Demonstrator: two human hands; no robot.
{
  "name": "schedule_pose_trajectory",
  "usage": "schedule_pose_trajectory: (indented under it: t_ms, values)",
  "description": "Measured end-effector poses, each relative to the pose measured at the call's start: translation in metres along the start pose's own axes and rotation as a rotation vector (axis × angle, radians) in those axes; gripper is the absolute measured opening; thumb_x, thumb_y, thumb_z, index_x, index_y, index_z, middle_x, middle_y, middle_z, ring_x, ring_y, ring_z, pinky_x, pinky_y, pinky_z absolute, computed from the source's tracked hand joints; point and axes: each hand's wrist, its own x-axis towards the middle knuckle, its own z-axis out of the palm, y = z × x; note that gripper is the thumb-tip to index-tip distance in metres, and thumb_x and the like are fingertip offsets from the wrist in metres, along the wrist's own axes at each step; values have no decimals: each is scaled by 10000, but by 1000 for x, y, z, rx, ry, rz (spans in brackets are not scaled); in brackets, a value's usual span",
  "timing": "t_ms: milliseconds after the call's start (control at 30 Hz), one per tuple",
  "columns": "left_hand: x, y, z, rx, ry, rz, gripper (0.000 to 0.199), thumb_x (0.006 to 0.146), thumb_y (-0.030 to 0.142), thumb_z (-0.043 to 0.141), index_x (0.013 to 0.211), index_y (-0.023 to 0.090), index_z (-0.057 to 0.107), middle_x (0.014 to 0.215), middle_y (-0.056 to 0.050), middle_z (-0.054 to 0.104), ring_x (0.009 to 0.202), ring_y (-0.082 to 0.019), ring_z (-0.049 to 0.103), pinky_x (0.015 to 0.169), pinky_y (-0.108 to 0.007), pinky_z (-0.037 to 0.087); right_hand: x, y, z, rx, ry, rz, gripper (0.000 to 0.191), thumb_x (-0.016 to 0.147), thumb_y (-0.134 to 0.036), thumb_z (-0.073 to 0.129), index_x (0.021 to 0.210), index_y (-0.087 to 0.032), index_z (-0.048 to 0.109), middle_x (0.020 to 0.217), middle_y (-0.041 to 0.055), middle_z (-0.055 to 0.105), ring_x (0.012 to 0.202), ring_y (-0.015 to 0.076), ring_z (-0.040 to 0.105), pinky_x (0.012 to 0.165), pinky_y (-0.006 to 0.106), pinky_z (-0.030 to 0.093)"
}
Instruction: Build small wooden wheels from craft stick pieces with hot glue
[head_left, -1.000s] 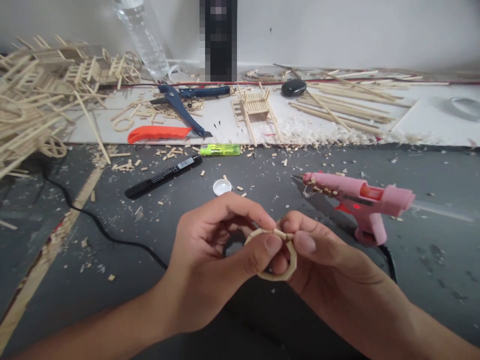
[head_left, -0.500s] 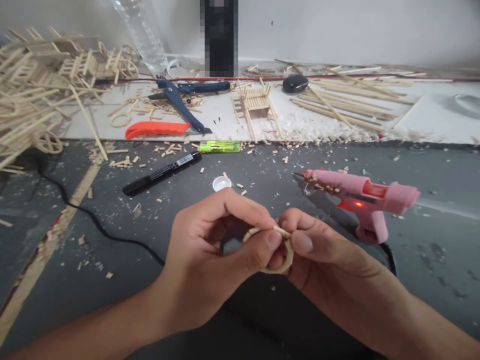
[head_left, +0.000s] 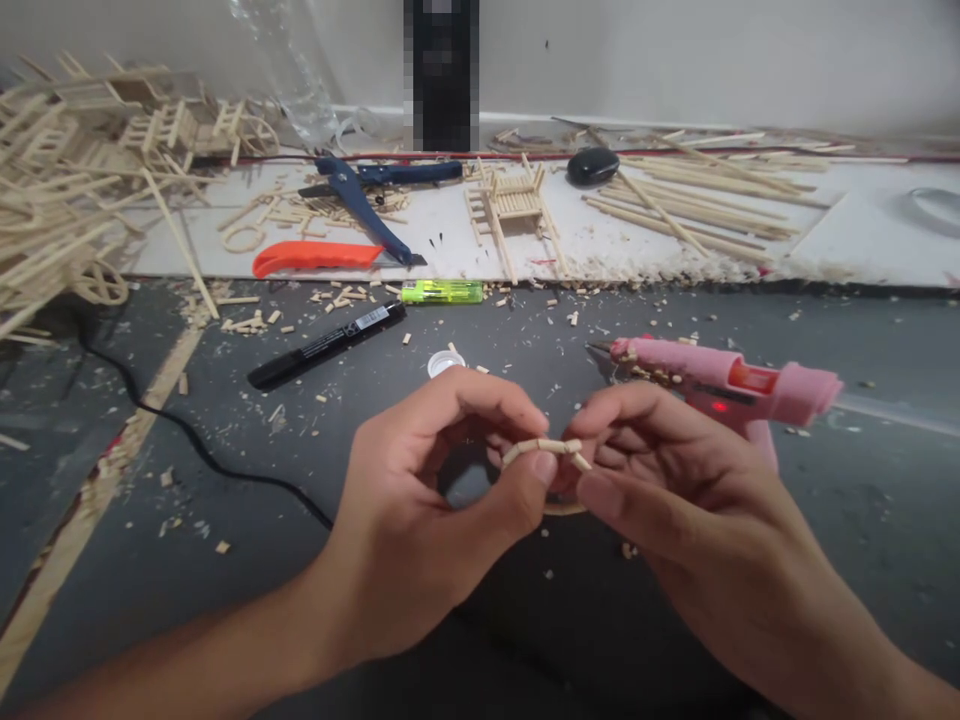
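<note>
Between my hands is a small ring of short wooden stick pieces (head_left: 551,446), its upper arc showing and its lower part partly hidden by my fingers. My left hand (head_left: 442,500) pinches the upper arc between thumb and index finger. My right hand (head_left: 667,480) curls around the right side, its thumb over the ring's edge and its index fingertip raised apart from the thumb. Just beyond the right hand lies a pink glue gun (head_left: 720,375) with a red light lit and its nozzle pointing left. A white cap (head_left: 445,362) rests behind my left fingers.
A black marker (head_left: 326,345), green lighter (head_left: 441,292), orange cutter (head_left: 319,258) and blue-handled cutting tool (head_left: 367,205) lie ahead. A small stick chair (head_left: 517,205) stands near loose sticks (head_left: 697,205). Stick models (head_left: 97,150) crowd the left. A black cable (head_left: 202,455) crosses the grey table.
My right index finger and thumb have spread apart from their pinch at the ring's upper right. The ring has tilted, and its upper right end now shows. My left hand keeps its pinch.
</note>
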Motion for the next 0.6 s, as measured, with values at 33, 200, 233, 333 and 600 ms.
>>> schedule_pose_trajectory:
  t_ms: [33,200,233,333,600]
  values:
    - [0,0,0,16,-4,4,128,896,181,741,969,278,700,872,45,699,769,-81,644,692,-148,558,0,-1,0,-29,11,-24,185,765,-290,876,892,-298,741,763,-19,668,727,88,643,663,146,529]
    - [0,3,0,44,-52,3,94,927,190,711,969,273,721,853,54,759,759,-78,701,682,-152,558,-2,-4,0,-117,9,-58,132,825,-336,827,933,-306,756,823,-20,696,753,86,642,665,141,517]
    - [0,3,0,48,-48,9,86,925,192,713,961,270,722,849,53,764,751,-83,707,672,-164,558,-2,-4,-1,-143,5,-62,106,849,-344,805,937,-306,758,833,-26,697,761,79,638,667,132,507]
    - [2,3,0,128,-17,46,115,888,173,748,937,275,727,823,50,760,721,-100,696,629,-202,538,0,-4,-4,-242,22,-89,73,889,-367,758,916,-300,763,824,-32,687,749,81,597,641,138,473]
    - [0,4,0,362,5,215,89,890,186,739,930,264,724,812,17,753,703,-139,681,648,-282,540,2,-8,-6,-323,50,-82,97,831,-360,805,817,-272,767,714,-12,641,613,93,486,481,195,358]
